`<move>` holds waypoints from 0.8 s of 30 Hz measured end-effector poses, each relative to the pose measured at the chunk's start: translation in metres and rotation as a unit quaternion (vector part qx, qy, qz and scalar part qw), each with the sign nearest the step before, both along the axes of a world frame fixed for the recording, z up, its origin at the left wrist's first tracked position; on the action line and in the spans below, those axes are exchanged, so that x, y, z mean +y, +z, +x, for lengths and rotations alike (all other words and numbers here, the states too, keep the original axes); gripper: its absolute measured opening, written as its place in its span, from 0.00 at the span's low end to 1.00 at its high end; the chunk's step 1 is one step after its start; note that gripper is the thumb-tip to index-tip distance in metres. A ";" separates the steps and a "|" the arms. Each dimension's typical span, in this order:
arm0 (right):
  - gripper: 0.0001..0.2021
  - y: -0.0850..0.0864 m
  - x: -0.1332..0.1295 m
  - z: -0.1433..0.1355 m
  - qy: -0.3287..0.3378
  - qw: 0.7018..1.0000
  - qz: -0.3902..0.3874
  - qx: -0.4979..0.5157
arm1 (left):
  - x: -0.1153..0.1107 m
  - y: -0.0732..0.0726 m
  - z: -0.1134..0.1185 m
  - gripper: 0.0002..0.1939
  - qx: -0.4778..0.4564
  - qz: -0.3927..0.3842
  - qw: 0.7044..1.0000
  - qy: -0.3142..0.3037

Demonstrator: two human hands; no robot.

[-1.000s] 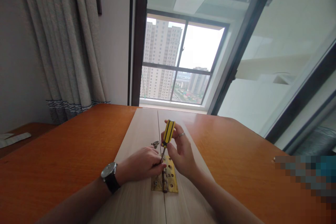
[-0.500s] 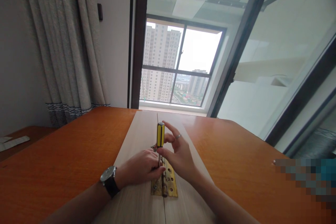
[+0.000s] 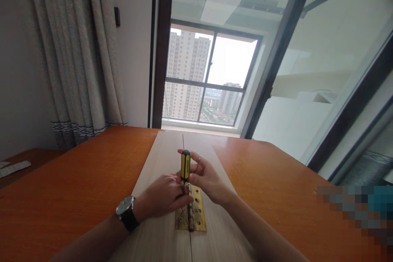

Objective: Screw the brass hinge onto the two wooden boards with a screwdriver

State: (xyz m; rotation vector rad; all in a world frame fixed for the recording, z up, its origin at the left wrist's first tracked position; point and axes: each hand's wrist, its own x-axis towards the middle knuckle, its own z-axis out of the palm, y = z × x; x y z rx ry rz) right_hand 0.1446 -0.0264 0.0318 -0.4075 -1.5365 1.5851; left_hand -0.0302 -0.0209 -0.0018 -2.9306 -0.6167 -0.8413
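A screwdriver [image 3: 185, 166] with a yellow and black handle stands nearly upright over a worn brass hinge [image 3: 198, 211]. My right hand [image 3: 211, 182] grips the handle between thumb and fingers, a ring on one finger. Around the lower shaft, my left hand [image 3: 162, 196] is closed, thumb pointing across the hinge; the shaft's tip is hidden by it. The hinge lies along the seam between two pale wooden boards [image 3: 153, 237]. Holes show in its right leaf, while my left hand covers much of the left leaf.
The boards lie on an orange-brown wooden table [image 3: 101, 172]. A grey curtain [image 3: 82, 57] hangs at the left, and a dark-framed glass partition [image 3: 270, 82] stands behind the table. White strips [image 3: 15, 168] lie on a surface at far left.
The screwdriver handle has come down slightly and shows a different side, as if turned. My right fingers have shifted around it. My left hand has stayed nearly in place.
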 end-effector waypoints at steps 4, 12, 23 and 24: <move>0.39 -0.001 0.000 0.000 0.002 1.000 0.010 -0.007 | 0.001 -0.006 -0.002 0.25 -0.071 -0.004 0.997 0.011; 0.32 0.004 -0.006 -0.002 -0.021 0.999 0.040 0.002 | 0.004 -0.009 0.000 0.22 -0.106 -0.103 0.989 -0.031; 0.22 -0.003 0.001 -0.001 -0.041 0.998 0.030 -0.024 | 0.001 -0.008 0.000 0.20 -0.123 -0.189 0.974 -0.036; 0.23 -0.003 0.002 0.000 -0.021 0.999 0.027 -0.029 | 0.001 -0.007 0.000 0.20 -0.135 -0.220 0.965 -0.044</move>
